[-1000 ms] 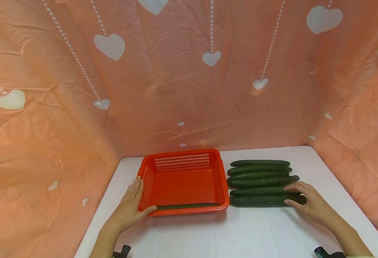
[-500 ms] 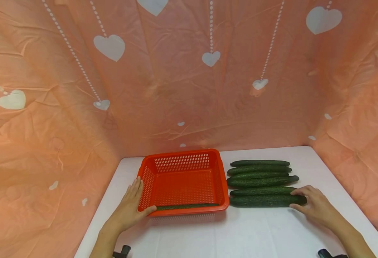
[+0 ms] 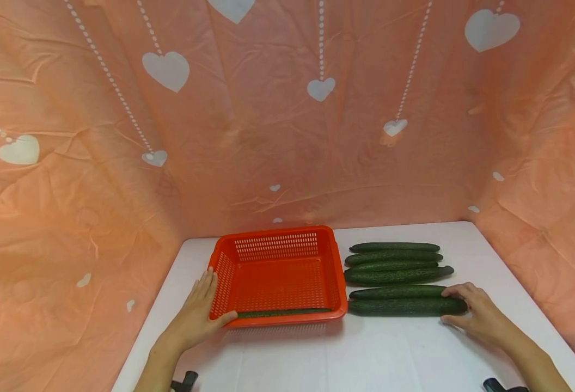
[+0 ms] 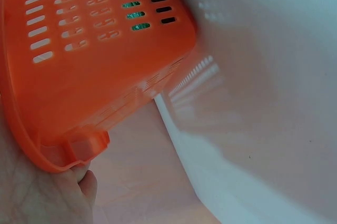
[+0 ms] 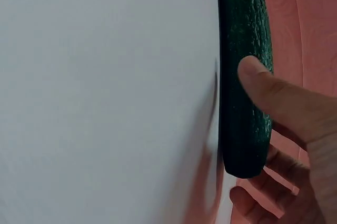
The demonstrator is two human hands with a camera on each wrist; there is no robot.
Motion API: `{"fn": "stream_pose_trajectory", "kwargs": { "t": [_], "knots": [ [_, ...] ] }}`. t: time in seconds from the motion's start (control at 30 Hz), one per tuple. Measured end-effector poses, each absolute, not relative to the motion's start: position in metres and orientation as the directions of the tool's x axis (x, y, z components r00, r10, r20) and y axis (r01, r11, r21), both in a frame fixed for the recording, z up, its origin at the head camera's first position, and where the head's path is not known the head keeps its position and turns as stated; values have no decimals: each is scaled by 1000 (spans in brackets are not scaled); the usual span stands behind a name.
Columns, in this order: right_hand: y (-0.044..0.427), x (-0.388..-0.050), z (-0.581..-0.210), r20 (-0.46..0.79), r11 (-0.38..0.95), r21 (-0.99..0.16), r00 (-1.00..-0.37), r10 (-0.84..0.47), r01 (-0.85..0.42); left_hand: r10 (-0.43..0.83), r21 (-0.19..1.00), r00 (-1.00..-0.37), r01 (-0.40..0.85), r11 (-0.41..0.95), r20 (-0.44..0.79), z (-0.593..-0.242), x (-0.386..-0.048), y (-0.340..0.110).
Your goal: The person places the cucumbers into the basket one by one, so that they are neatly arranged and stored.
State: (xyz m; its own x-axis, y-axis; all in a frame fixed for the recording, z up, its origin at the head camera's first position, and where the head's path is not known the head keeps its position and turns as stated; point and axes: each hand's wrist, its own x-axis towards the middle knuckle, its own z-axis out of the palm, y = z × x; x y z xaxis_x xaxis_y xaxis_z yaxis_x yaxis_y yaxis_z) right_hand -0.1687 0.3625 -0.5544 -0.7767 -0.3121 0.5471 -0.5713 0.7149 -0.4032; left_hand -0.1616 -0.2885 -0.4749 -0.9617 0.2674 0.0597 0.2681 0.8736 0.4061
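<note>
My left hand [image 3: 193, 318] rests against the near left corner of the red basket [image 3: 338, 272], fingers straight along its left side and thumb on the front rim. In the left wrist view, the palm [image 4: 39, 195] lies beside the basket wall [image 4: 89, 84]. One cucumber [image 3: 285, 313] lies inside along the front wall. My right hand [image 3: 481, 316] grips the right end of the nearest cucumber [image 3: 400, 307], thumb on the near side and fingers on the far side. The right wrist view shows the thumb of that hand [image 5: 300, 129] on the dark green cucumber [image 5: 245, 29].
Right of the basket, several more cucumbers [image 3: 395, 275] lie in a stack of rows behind the gripped one. They stand on a white tabletop [image 3: 366, 359]. An orange cloth with white hearts [image 3: 287, 136] surrounds the table's back and sides.
My right hand has shifted slightly right, to the end of the nearest cucumber. The two nearest cucumbers have moved slightly toward the front. My left hand and the basket have hardly moved.
</note>
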Motion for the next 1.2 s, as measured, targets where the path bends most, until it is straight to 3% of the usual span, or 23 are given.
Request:
{"fn": "stream_pose_trajectory", "kwargs": {
  "t": [0.43, 0.77, 1.2],
  "knots": [
    [366, -165, -554, 497, 780, -331, -801, -334, -530, 262, 400, -964, 258, 879, 48, -478, -164, -290],
    [361, -159, -543, 315, 626, -647, -900, -301, -435, 256, 413, -966, 249, 876, 38, -479, -162, -290],
    [358, -157, -518, 369, 639, -606, -879, -303, -474, 248, 415, -969, 235, 879, 24, -479, -162, -291]
  ]
}}
